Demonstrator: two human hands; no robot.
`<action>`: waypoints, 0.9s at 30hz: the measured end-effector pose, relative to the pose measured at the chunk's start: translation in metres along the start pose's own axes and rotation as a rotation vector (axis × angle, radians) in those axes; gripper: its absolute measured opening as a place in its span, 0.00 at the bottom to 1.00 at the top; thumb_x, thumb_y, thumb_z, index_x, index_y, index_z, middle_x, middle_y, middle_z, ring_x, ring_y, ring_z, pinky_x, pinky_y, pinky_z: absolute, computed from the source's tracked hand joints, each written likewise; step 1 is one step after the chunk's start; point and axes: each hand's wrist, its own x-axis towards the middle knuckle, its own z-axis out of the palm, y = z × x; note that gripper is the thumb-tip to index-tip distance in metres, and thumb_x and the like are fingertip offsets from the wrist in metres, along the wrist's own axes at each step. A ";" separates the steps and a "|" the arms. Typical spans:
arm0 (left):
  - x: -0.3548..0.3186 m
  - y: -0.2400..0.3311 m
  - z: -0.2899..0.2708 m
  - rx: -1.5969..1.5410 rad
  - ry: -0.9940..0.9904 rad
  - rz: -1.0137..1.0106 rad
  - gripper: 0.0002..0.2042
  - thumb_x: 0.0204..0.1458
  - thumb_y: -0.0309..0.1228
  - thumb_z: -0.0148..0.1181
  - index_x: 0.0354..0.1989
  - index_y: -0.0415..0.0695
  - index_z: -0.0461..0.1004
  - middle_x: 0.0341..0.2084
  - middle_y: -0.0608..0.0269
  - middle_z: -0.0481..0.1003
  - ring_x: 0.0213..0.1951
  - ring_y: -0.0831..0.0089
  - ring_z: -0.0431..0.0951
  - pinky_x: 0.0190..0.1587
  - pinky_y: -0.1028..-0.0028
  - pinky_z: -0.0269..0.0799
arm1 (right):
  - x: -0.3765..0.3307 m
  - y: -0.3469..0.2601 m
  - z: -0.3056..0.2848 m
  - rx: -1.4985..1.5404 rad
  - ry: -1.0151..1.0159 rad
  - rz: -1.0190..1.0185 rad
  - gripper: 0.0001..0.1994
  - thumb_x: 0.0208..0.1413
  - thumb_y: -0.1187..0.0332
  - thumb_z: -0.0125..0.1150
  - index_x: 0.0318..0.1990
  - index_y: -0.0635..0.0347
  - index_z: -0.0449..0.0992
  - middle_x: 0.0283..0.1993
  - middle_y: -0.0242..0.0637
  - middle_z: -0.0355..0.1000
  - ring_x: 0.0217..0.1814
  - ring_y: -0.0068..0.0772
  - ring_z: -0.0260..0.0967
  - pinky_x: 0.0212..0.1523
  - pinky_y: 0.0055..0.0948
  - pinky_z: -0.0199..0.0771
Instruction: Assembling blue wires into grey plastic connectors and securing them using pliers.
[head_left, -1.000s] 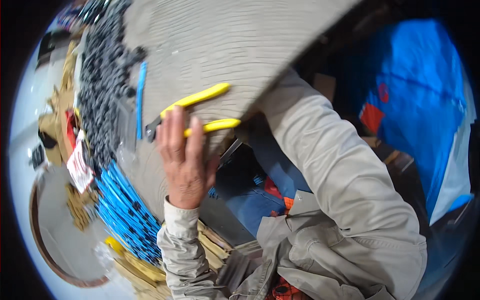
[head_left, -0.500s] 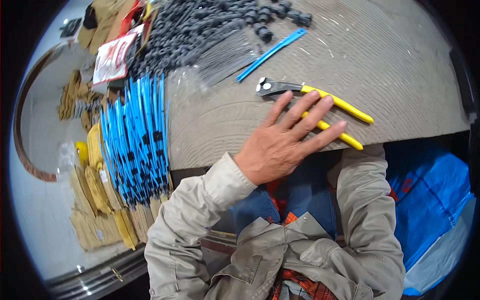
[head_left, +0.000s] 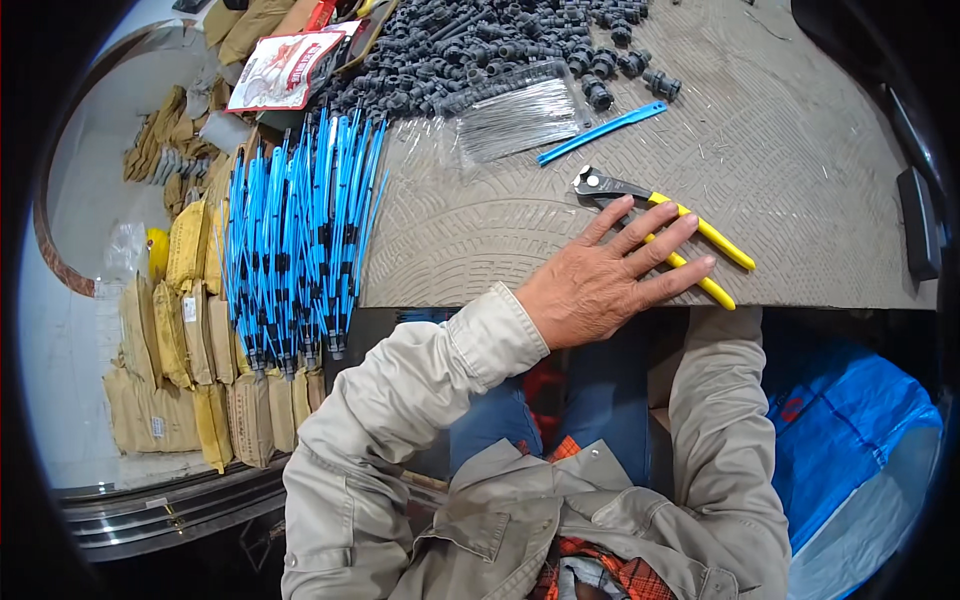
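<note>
My left hand (head_left: 600, 285) lies flat, fingers spread, on a grey ribbed mat (head_left: 800, 150) at its near edge. The fingertips rest across the yellow handles of a pair of pliers (head_left: 722, 238), whose metal jaws point left beside the hand. The hand grips nothing. My right sleeve (head_left: 720, 400) runs up to the mat's edge, and the right hand is hidden below it. A thin blue strip (head_left: 600, 133) lies just beyond the pliers.
A bundle of blue rods (head_left: 295, 230) lies on the mat's left side. Behind are a clear bag of thin wires (head_left: 520, 115), a heap of dark grey fittings (head_left: 480, 40) and a red-white packet (head_left: 285, 70). Yellow-brown sacks (head_left: 180, 330) are stacked left; a blue bag (head_left: 850, 430) is lower right.
The view has swung round, so the mat now lies level across the top. My left hand stays spread over the yellow pliers; its fingers have slid slightly along the handles.
</note>
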 end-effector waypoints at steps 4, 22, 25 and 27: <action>0.002 0.002 -0.007 -0.020 0.021 0.003 0.22 0.51 0.35 0.50 0.57 0.57 0.58 0.60 0.59 0.54 0.61 0.65 0.54 0.61 0.63 0.47 | -0.009 -0.003 -0.001 -0.096 0.057 0.039 0.41 0.41 0.26 0.25 0.62 0.35 0.52 0.63 0.33 0.54 0.63 0.44 0.53 0.58 0.56 0.55; 0.005 0.002 -0.015 -0.074 0.014 0.020 0.26 0.47 0.35 0.52 0.58 0.54 0.57 0.60 0.56 0.53 0.61 0.61 0.53 0.61 0.62 0.47 | 0.012 -0.009 0.056 0.024 0.234 -0.167 0.38 0.45 0.28 0.25 0.60 0.34 0.55 0.63 0.31 0.55 0.64 0.44 0.52 0.55 0.62 0.56; 0.007 0.000 -0.018 -0.079 -0.006 0.032 0.27 0.47 0.35 0.53 0.59 0.54 0.57 0.60 0.56 0.53 0.61 0.60 0.53 0.61 0.62 0.46 | 0.018 -0.008 0.072 0.013 0.468 -0.160 0.39 0.44 0.27 0.23 0.60 0.36 0.55 0.62 0.32 0.55 0.63 0.43 0.53 0.56 0.60 0.55; 0.005 0.002 -0.019 -0.067 -0.025 0.022 0.28 0.46 0.35 0.53 0.59 0.53 0.56 0.60 0.55 0.53 0.61 0.60 0.53 0.61 0.62 0.45 | 0.023 -0.012 0.081 0.007 0.619 -0.169 0.40 0.44 0.27 0.22 0.60 0.37 0.55 0.62 0.32 0.56 0.63 0.42 0.53 0.57 0.59 0.55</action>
